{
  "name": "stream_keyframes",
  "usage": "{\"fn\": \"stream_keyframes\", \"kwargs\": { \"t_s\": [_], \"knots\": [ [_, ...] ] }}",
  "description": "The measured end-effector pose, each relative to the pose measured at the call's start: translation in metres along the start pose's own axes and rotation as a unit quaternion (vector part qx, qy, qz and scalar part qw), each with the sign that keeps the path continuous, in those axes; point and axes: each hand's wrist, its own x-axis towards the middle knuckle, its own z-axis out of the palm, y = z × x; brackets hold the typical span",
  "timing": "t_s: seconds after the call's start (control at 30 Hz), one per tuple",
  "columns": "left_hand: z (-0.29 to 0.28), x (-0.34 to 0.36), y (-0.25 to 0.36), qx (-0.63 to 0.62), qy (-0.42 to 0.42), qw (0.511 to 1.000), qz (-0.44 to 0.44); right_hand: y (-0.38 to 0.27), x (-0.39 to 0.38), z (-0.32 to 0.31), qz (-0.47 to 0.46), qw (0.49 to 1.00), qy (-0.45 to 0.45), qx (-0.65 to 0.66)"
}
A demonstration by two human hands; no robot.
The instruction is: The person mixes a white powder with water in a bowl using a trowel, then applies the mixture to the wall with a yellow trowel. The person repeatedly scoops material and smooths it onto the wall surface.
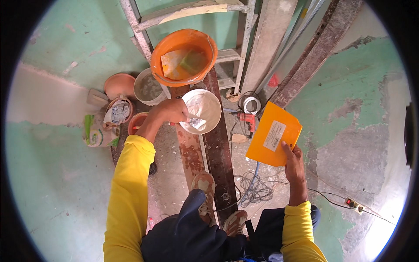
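Observation:
My left hand (174, 111) is closed around a small putty knife (197, 122), whose blade reaches into a white bucket (216, 99) of pale, pasty putty (205, 107). The handle is mostly hidden in my fist. At the right, my right hand (294, 165) grips a flat orange plastic spreader (262, 144) by its lower right corner, thumb on top. A white printed label is stuck on the spreader's face. Just beyond the putty bucket stands an orange bucket (157, 59) holding water, with a yellowish flat piece and something green in it.
A ladder (183, 15) leans at the back. Planks (218, 174) run under my shoes. Grey-filled bucket (148, 89), reddish tubs and a bag (98, 135) sit left. A red drill (249, 122), coiled cable (255, 190) and power socket (353, 205) lie right.

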Motion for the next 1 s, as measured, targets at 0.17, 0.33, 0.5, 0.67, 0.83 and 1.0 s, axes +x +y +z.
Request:
{"fn": "stream_keyframes", "kwargs": {
  "t_s": [0.17,0.33,0.5,0.67,0.83,1.0],
  "knots": [
    [0.003,0.014,0.007,-0.008,0.009,1.000,0.028,-0.004,-0.003,-0.001,0.012,0.998,0.006,0.055],
    [-0.004,0.030,0.013,0.062,-0.018,0.998,0.023,0.001,0.000,-0.002,0.052,0.989,-0.002,0.135],
    [-0.002,0.035,0.012,0.011,-0.026,0.999,0.038,0.003,-0.002,0.007,0.043,0.984,-0.007,0.172],
    [0.006,0.046,0.000,-0.094,-0.068,0.991,0.067,0.008,-0.001,0.002,0.053,0.981,0.005,0.188],
    [0.006,0.044,-0.009,-0.182,-0.091,0.978,0.052,0.011,0.001,-0.002,0.063,0.973,0.007,0.223],
    [-0.002,0.018,-0.007,-0.274,-0.092,0.957,0.037,0.015,0.005,-0.001,0.060,0.969,-0.011,0.239]
  ]
}}
